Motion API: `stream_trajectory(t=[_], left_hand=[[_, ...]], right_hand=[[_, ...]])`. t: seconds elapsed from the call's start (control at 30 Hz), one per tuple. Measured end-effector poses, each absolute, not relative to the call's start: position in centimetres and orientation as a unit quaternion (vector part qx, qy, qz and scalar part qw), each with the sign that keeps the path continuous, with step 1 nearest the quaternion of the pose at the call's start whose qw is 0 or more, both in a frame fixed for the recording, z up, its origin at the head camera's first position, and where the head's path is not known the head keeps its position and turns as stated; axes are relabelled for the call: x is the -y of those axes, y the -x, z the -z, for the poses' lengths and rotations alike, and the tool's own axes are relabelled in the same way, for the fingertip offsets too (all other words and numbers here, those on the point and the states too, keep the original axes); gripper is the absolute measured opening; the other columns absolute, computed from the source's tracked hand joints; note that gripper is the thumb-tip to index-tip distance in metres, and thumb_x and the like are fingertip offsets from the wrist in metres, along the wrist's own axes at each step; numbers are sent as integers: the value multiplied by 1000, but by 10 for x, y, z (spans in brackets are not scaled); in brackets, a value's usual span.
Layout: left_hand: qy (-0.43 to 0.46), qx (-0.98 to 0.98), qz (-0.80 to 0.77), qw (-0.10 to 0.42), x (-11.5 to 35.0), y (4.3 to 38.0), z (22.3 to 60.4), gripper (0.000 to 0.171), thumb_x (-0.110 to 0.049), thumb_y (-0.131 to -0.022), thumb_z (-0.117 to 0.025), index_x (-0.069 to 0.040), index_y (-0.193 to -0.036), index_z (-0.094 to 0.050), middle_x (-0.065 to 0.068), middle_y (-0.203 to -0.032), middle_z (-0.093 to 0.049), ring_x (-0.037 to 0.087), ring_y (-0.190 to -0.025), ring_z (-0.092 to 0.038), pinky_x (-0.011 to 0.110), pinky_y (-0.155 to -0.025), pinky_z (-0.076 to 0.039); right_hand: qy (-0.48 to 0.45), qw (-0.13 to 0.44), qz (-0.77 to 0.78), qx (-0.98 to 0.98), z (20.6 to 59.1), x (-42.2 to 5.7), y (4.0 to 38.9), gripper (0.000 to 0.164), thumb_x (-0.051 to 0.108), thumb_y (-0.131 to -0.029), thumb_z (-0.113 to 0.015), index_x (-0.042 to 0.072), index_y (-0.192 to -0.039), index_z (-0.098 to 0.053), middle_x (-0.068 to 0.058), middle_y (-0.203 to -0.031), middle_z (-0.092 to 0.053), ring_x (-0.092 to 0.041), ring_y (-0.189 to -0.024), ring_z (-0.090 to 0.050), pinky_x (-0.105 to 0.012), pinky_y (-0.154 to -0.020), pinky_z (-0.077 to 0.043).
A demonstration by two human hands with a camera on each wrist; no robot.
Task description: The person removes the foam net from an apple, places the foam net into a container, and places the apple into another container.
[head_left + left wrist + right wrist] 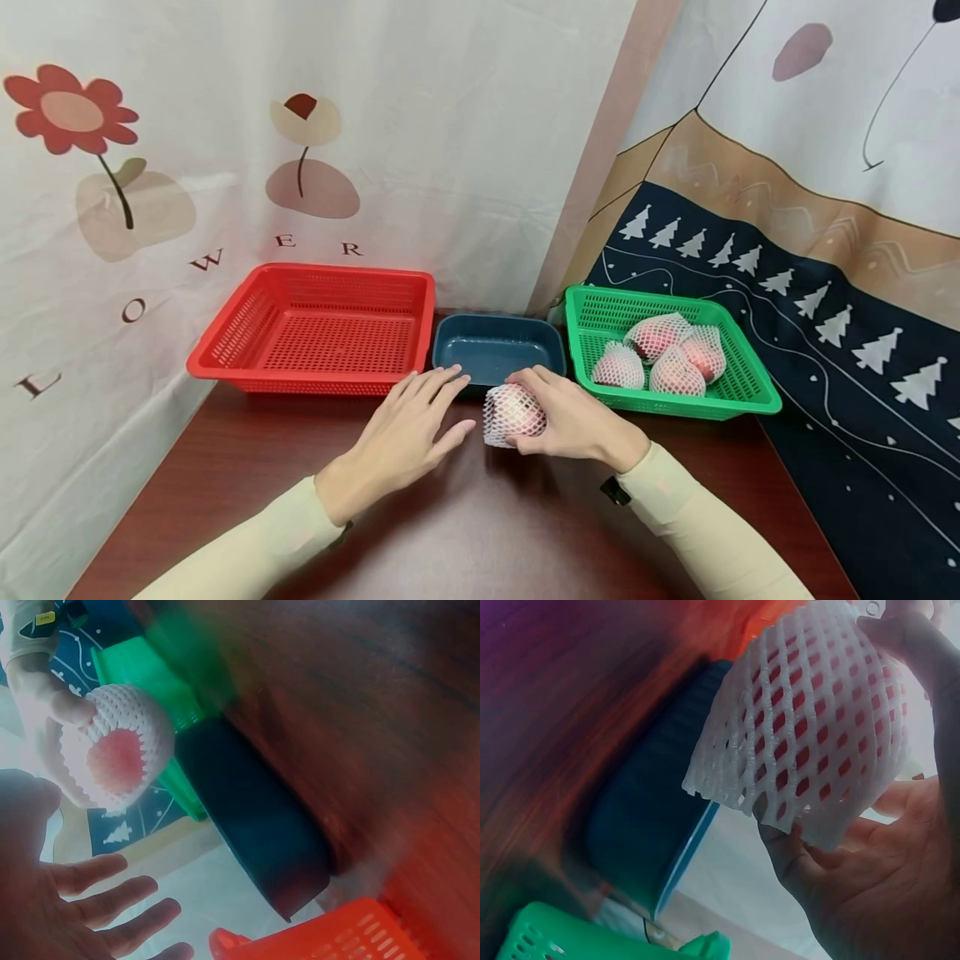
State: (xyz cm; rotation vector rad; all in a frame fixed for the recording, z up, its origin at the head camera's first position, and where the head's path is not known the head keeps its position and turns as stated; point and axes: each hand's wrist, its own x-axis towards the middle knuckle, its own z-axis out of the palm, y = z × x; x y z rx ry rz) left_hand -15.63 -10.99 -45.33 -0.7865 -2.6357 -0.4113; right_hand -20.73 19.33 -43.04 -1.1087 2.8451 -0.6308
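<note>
Right hand (573,417) grips a netted fruit (517,414), thumb on the near side and fingers over the far side; fruit sits between the two hands, just in front of the blue tray (498,360), and appears raised off the counter (480,525). Left hand (401,433) has fingers extended, touching nothing; fruit is near its fingertips.

Risks, judged: the foam net (810,712) may slide over the skin if pinched lightly, leaving the right hand with net and no fruit; cause would be a hold on mesh rather than on the flesh beneath. The net's end gapes, with red skin bare in the left wrist view; tipped that way, the fruit could slip out, drop and roll, since the left hand gives no support. Squeezing too hard could bruise it; ripeness cannot be told.

Surroundings: red basket (315,333) at left; green basket (600,312) at right, holding four more netted fruits (677,372); pale curtain (487,167) behind. The tray's near rim lies right behind the fruit and could catch a knuckle or the net; the red basket's near right corner crowds the left fingertips.
</note>
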Motion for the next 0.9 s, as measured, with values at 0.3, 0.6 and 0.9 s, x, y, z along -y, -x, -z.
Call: stream_trajectory(t=[0.3,0.6,0.9], left_hand=[[288,929,145,180,113,152,465,65,-52,-113,-72,-11,-162,-66,14,-169,-66,39,-154,-65,65,-130,-53],[297,928,147,168,112,152,474,62,-50,-114,-71,-10,-162,-66,15,-168,-66,40,-152,-66,67,-129,-52],[311,920,146,189,112,154,480,58,-47,-112,-76,-11,-158,-69,15,-161,-71,37,-146,-70,61,-123,-58]], right_hand=[[356,15,168,-919,439,-187,203,74,51,-91,-95,22,-151,-62,0,-132,-72,-11,-106,-72,-32,-90,-67],[341,13,133,-931,451,-178,203,76,54,-90,-97,19,-149,-63,-4,-129,-74,-14,-100,-75,-36,-85,-67],[337,-9,97,-936,464,-174,199,74,56,-90,-97,19,-146,-65,-4,-123,-75,-19,-94,-77,-39,-74,-66]])
